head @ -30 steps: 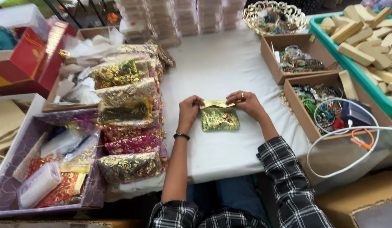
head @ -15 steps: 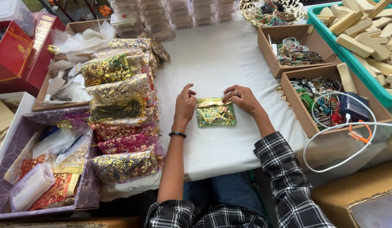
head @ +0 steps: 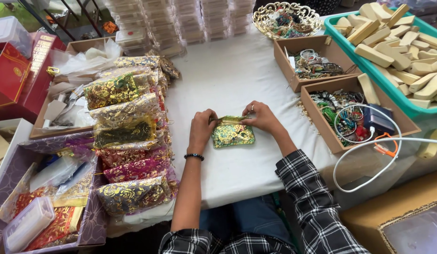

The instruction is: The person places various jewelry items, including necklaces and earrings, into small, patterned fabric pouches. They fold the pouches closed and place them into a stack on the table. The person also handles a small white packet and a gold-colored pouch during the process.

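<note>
Pinching green-gold pouch (head: 233,134) top edge between left hand (head: 202,127), right hand (head: 260,116), both grips clenched

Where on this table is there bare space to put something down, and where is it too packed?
Bare white cloth lies between the pile of gold-patterned pouches and the cardboard boxes of bangles, above the left hand and right hand on the green pouch. A smaller strip runs below the pouch to the table edge. Left and right sides are crowded.
</note>
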